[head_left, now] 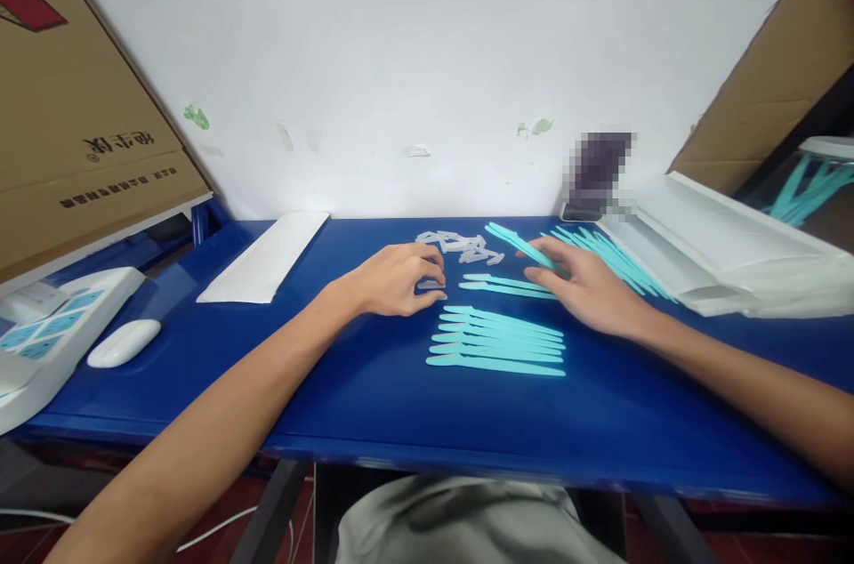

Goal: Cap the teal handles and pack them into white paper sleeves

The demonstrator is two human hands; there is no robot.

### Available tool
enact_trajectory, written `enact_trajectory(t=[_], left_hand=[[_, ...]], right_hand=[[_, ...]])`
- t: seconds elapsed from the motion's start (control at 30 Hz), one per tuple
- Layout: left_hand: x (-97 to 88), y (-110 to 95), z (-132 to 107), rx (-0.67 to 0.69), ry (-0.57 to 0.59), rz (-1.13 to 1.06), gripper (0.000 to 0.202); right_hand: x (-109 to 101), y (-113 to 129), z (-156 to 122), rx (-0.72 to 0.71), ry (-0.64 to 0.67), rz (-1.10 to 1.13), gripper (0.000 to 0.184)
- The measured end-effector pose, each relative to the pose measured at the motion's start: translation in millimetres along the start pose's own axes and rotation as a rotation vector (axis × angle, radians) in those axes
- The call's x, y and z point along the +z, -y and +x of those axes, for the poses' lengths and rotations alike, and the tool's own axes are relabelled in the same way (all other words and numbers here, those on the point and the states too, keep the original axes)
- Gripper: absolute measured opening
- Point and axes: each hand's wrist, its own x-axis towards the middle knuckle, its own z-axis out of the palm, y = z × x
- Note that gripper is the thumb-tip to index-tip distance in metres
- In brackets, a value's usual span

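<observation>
My left hand point(400, 279) is curled, with a small clear plastic cap point(431, 285) between the thumb and fingers. A loose pile of similar clear caps point(467, 245) lies just beyond it. In my right hand point(579, 279) is a turquoise eyebrow razor point(512, 239), slanting up and left; a second may lie against it. Under that hand, a pair of turquoise razors point(497, 284) rests on the table. Closer to me, several more razors point(497, 342) form a row, narrow ends leftward. Another heap of razors point(610, 257) sits beyond my right hand, partly hidden by it.
On the blue table point(374, 404) are a white flat box point(267, 257) at left and a white oval case point(124, 343). Clear plastic bags point(740, 248) lie at right, near a blurred dark upright object point(596, 173). Cardboard point(86, 84) leans at left; a white wall stands behind.
</observation>
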Motion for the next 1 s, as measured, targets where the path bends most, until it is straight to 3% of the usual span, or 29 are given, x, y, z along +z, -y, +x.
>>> enact_trajectory(t=[0.2,0.4,0.53,0.63,0.73,0.83,1.0], left_hand=[[-2.8,3.9,-1.0,-0.069,0.072,-0.079,0.023],[-8.6,9.7,-3.5,-0.225,-0.100,-0.204,0.027],[-7.7,11.4,-4.3,-0.326,-0.146,-0.220,0.020],[-6.6,10.9,-4.7,-0.294,-0.121,-0.207,0.020],[-5.8,10.5,-4.5,-0.166,-0.073,-0.143,0.018],[-3.3,10.3,-3.7,-0.063,-0.032,-0.019,0.029],[2.2,9.7,-2.7,-0.078,0.050,0.153,0.042]], right_hand=[[0.1,-1.3,-0.5,-0.040,-0.015,-0.022,0.026],[1.7,-3.6,-0.4,-0.009,0.002,-0.023,0.028],[1.8,-2.4,-1.0,-0.028,0.017,-0.024,0.028],[1.0,-1.1,-2.0,-0.036,0.023,-0.026,0.028],[0.2,-0.5,-2.7,-0.024,0.033,-0.031,0.027],[0.3,-0.1,-2.9,-0.026,0.043,-0.029,0.027],[2.0,1.2,-2.6,-0.032,0.042,-0.052,0.026]])
